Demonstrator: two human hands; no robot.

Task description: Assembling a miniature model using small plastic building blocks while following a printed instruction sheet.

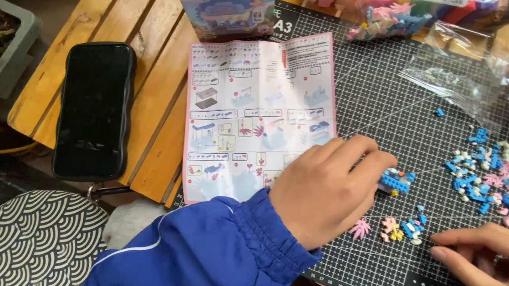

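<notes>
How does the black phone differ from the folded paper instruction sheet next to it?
The black phone in its wavy-edged case is dark, thick and blank-faced; the pink-bordered paper instruction sheet is pale, thin, creased and covered in pictures. The phone lies wholly on the wooden slatted table; the sheet overlaps the dark gridded cutting mat. Both lie flat, unheld.

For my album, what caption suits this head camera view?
Left hand holds a small blue brick build on a cutting mat; right hand rests nearby.

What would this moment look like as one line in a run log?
left hand: holds small blue brick assembly | right hand: fingers by loose pastel bricks | surface: black gridded cutting mat | nearby: folded instruction sheet
</notes>
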